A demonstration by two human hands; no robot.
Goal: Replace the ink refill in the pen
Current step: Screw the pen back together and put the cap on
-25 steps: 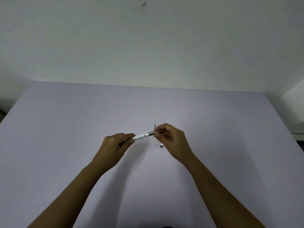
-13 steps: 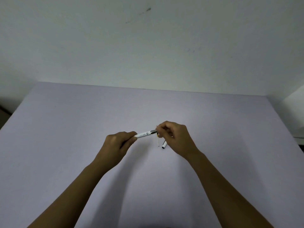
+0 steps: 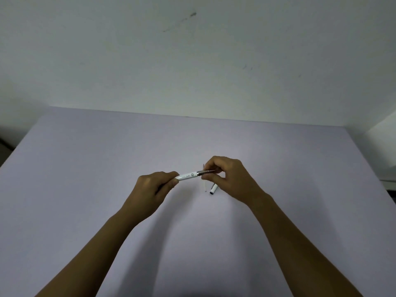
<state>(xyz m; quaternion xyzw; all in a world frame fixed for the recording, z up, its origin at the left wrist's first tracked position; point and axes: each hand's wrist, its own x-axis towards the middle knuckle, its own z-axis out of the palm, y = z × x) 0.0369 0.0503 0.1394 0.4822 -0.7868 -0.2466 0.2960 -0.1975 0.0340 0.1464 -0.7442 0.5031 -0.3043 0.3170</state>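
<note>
A white pen barrel (image 3: 188,176) with small print is held a little above the table, near its middle. My left hand (image 3: 155,187) grips the barrel's left end. My right hand (image 3: 227,179) pinches the dark metal tip section (image 3: 206,172) at the barrel's right end. Below my right hand a white pen cap (image 3: 213,189) lies on the table. A thin pale refill (image 3: 205,186) lies beside the cap, partly hidden by my fingers.
The lilac table (image 3: 85,179) reaches back to a pale wall (image 3: 192,61). A white object (image 3: 385,151) stands past the table's right edge.
Both hands and the pen have kept almost the same place. My right fingers have shifted slightly on the tip section.
</note>
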